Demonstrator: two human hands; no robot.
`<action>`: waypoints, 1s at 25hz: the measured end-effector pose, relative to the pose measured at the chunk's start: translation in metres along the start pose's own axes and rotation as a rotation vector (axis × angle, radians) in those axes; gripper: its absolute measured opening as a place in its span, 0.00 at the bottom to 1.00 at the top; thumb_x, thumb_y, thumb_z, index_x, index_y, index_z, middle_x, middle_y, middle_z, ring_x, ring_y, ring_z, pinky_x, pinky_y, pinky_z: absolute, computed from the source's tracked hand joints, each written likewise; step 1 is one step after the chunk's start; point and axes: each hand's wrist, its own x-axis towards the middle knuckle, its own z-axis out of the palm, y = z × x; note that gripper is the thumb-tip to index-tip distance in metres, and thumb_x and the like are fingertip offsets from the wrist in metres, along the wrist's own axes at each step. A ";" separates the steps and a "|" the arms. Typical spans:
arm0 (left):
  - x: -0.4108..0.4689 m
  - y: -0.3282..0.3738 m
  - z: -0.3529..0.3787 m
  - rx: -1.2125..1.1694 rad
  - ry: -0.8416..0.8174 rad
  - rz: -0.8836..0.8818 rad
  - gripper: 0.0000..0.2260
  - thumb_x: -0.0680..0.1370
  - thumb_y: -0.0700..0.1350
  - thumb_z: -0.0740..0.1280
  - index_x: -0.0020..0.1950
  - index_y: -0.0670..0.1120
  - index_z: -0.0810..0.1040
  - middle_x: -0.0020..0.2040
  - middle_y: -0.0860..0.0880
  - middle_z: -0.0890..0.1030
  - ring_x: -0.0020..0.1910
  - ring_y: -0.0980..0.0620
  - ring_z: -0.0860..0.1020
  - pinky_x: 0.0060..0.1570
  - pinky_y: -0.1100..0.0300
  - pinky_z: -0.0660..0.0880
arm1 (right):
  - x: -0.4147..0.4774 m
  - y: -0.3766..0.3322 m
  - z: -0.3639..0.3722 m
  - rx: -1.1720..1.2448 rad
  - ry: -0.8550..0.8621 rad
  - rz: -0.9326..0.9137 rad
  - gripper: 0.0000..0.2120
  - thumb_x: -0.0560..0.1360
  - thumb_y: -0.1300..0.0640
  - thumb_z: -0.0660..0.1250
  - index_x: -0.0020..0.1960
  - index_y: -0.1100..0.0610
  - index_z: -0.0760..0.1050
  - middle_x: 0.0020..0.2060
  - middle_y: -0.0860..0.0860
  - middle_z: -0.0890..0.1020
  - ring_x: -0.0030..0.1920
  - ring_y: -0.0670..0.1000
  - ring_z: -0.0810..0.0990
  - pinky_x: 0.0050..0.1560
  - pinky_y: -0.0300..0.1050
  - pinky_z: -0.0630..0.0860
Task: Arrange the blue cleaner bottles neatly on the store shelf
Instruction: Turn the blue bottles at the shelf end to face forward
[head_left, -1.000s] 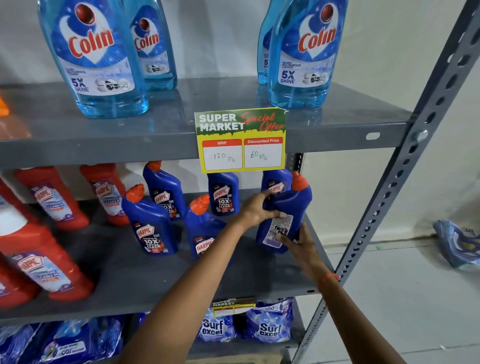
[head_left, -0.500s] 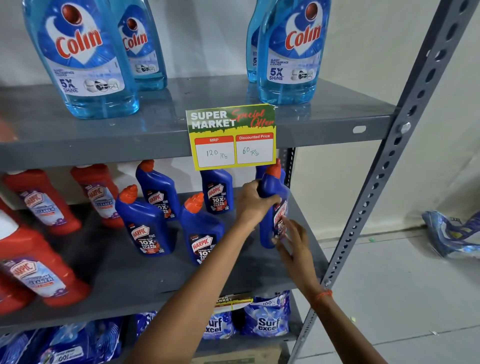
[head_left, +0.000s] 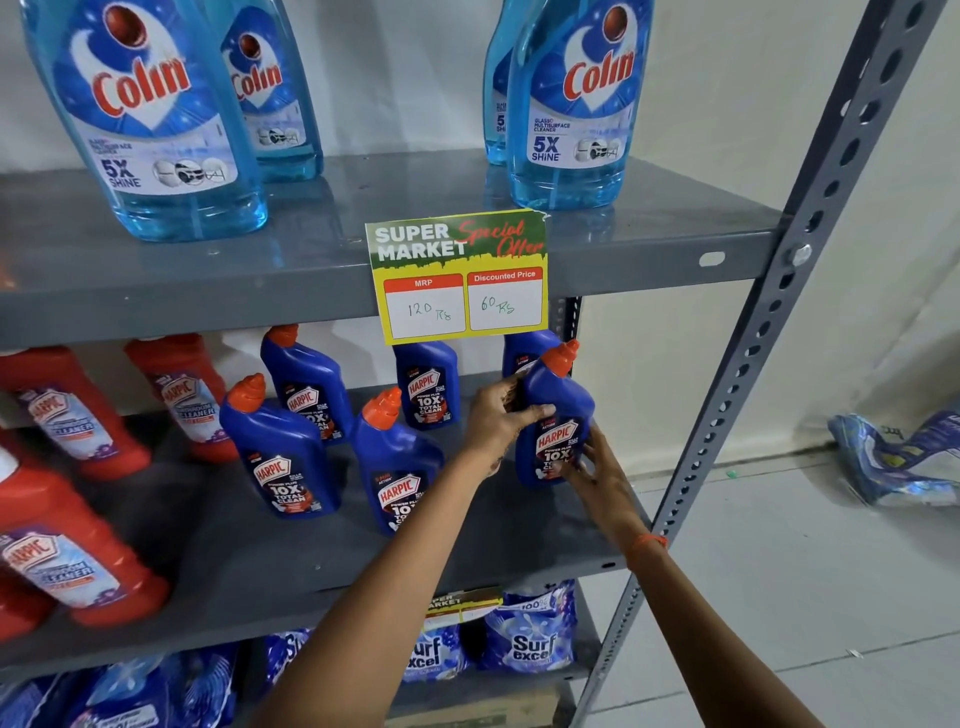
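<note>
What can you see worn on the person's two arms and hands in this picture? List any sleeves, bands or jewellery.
Both forearms are bare, with no sleeves in view. The right hand has a thin orange thread band around its wrist. The left hand shows no band, watch or glove. No rings can be made out on the fingers.

Dark blue Harpic bottles (head_left: 556, 415) with orange caps (head_left: 563, 357), red Harpic bottles (head_left: 78, 551), translucent light-blue Colin bottles (head_left: 156, 130), grey shelf (head_left: 208, 561), yellow-green price card (head_left: 460, 275).

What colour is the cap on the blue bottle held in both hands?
Orange-red. The cap tops the held bottle, clearest in the head view.
</note>
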 end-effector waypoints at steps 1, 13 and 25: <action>0.002 -0.003 -0.001 -0.003 -0.002 0.009 0.17 0.70 0.35 0.71 0.59 0.39 0.76 0.55 0.41 0.81 0.48 0.53 0.81 0.48 0.65 0.79 | 0.001 0.001 -0.001 -0.021 -0.014 0.002 0.28 0.74 0.69 0.64 0.71 0.58 0.59 0.66 0.61 0.71 0.67 0.58 0.69 0.65 0.57 0.71; 0.001 -0.023 -0.007 0.054 -0.064 -0.009 0.28 0.75 0.41 0.68 0.73 0.48 0.62 0.68 0.52 0.70 0.64 0.56 0.72 0.61 0.57 0.71 | 0.006 0.005 0.000 -0.061 -0.043 -0.023 0.29 0.77 0.69 0.58 0.74 0.57 0.53 0.70 0.59 0.66 0.69 0.53 0.66 0.67 0.56 0.70; -0.013 -0.070 0.005 0.009 -0.023 -0.130 0.12 0.76 0.45 0.67 0.58 0.44 0.75 0.55 0.43 0.81 0.54 0.48 0.79 0.58 0.51 0.76 | 0.013 0.005 0.004 0.064 0.054 0.083 0.17 0.79 0.64 0.53 0.67 0.58 0.66 0.60 0.56 0.74 0.60 0.51 0.72 0.62 0.45 0.71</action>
